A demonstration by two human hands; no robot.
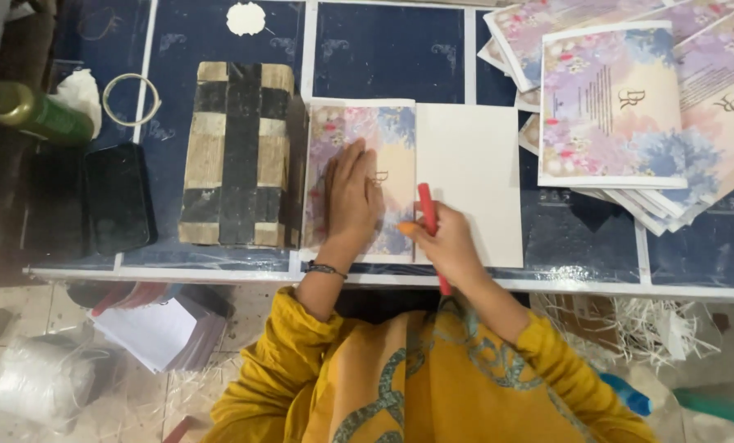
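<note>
Overhead, a dark blue table (392, 49) with white dividing strips fills the upper two thirds of the frame; its near edge runs across the middle, and below it lies a pale tiled floor strewn with white paper shreds (629, 328). At left of the table sit a wooden block wrapped in black tape bands (236, 152), a flat black phone (119, 197), a green bottle (51, 119) and a thin white ring (131, 98). A loose stack of floral printed cards (621, 107) spreads over the upper right.

The left hand (352, 193) lies flat at centre frame, fingers straight and close together, palm pressing down. The right hand (449, 242), just beside it to the right, has its fingers curled around a red pen-shaped tool (427, 215), which points up the frame.

The folded card with a pastel floral cover (396, 139) lies open at centre, near the table's front edge, touching the wooden block. Its left half is printed in pink, purple and blue flowers; its right half (474, 172) is plain cream. The tool rests along the fold between them.
</note>
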